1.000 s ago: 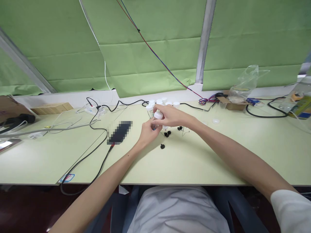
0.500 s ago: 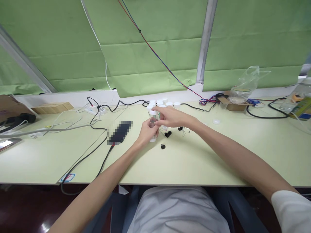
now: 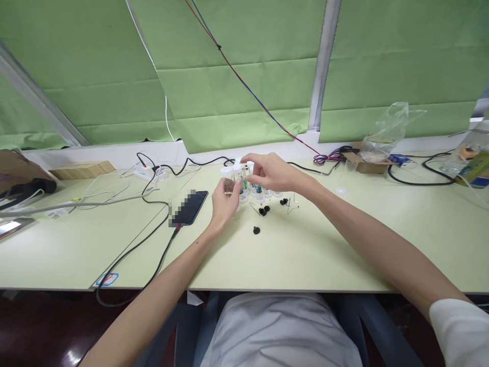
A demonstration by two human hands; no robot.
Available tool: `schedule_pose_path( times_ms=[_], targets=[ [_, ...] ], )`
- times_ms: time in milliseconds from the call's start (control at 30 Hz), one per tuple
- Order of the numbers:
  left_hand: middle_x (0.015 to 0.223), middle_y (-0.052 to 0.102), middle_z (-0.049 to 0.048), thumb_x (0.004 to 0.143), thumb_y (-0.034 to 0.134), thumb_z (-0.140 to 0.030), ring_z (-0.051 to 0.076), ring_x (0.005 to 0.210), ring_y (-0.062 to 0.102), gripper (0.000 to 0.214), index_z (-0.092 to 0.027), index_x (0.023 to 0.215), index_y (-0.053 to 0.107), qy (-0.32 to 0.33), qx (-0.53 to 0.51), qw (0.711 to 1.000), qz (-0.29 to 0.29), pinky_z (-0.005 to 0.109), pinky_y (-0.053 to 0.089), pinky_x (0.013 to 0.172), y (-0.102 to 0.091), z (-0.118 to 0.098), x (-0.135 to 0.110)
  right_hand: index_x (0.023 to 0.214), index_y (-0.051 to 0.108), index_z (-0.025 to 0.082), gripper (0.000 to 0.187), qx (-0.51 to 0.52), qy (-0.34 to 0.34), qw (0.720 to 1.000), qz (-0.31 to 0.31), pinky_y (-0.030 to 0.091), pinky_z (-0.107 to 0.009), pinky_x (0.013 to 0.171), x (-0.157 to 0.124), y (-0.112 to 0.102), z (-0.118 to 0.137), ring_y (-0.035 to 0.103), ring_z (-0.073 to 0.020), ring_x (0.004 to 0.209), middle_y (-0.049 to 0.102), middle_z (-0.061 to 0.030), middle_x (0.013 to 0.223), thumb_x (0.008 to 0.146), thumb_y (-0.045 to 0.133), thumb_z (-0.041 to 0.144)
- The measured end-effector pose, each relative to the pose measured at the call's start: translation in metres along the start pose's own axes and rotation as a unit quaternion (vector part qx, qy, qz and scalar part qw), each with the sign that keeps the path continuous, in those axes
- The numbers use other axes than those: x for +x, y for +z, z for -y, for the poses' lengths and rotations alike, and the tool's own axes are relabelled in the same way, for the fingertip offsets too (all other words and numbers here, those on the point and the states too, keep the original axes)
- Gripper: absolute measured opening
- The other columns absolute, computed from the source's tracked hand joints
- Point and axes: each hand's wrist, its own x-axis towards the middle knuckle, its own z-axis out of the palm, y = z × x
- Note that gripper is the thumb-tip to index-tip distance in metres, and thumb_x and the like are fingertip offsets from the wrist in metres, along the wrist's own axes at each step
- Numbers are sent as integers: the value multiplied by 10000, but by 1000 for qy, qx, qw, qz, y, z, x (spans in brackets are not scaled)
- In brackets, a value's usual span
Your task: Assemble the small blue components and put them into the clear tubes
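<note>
My left hand (image 3: 225, 202) is wrapped round a clear jar with a white lid (image 3: 226, 172), at the left of a cluster of similar jars. My right hand (image 3: 273, 173) is over the cluster with index finger and thumb apart; a lidded jar (image 3: 244, 179) shows behind its fingers, and contact cannot be made out. Green and dark pieces are visible inside some jars. Just in front lie several small black knob-like parts (image 3: 263, 210), one of them (image 3: 256, 230) closer to me. Thin bent metal rods (image 3: 292, 206), like hex keys, lie right of them.
A phone (image 3: 193, 208) on a black cable lies left of my left hand. A white round lid (image 3: 340, 190) lies to the right. Farther right are a small cardboard box (image 3: 369, 167) with a plastic bag (image 3: 393, 127). Cables and a power strip (image 3: 147, 172) occupy the back left.
My left hand has moved left and back with its jar, to the cluster's left side. My right hand has come off that jar's lid and its fingers have parted.
</note>
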Motion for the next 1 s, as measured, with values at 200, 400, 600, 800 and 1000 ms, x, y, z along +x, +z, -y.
schedule_pose_path(
  times_ms=[200, 400, 600, 800, 1000],
  targets=[
    [859, 633, 64, 885, 609, -512, 188, 758, 573, 314, -202, 913, 566, -35, 48, 997, -49, 287, 414, 653, -5, 16, 13, 1299, 574, 166, 390, 9, -1, 1000, 2, 384, -284, 683, 0, 1, 4, 601, -171, 696, 698, -14, 753, 931, 553, 292],
    [808, 611, 39, 845, 647, -513, 170, 685, 558, 346, -201, 971, 571, -115, 0, 993, -38, 263, 402, 605, -4, 28, 17, 1292, 581, 157, 385, 12, -13, 1000, 2, 379, -283, 677, -1, 3, 3, 593, -170, 695, 689, -10, 737, 931, 553, 289],
    [762, 592, 4, 821, 670, -530, 142, 607, 518, 373, -211, 975, 551, -124, -21, 992, -25, 251, 382, 568, 2, 31, 12, 1281, 593, 151, 385, 2, -4, 1000, -5, 396, -289, 690, 0, -2, 5, 582, -163, 657, 692, -12, 738, 921, 556, 285],
    [919, 606, 41, 759, 727, -556, 164, 758, 583, 484, -213, 1030, 517, -175, -34, 983, -32, 268, 426, 637, 5, 31, 12, 1195, 645, 160, 314, -28, 27, 998, -52, 427, -318, 766, 0, -19, 5, 623, -191, 745, 705, -36, 775, 912, 567, 273],
    [1080, 589, 74, 736, 768, -463, 207, 996, 607, 543, -235, 1136, 479, -138, -71, 983, -98, 330, 479, 836, 1, 26, 18, 1128, 683, 141, 287, -130, 109, 983, -74, 439, -407, 864, -2, -39, -11, 630, -287, 939, 732, -107, 884, 882, 568, 235]
  ],
)
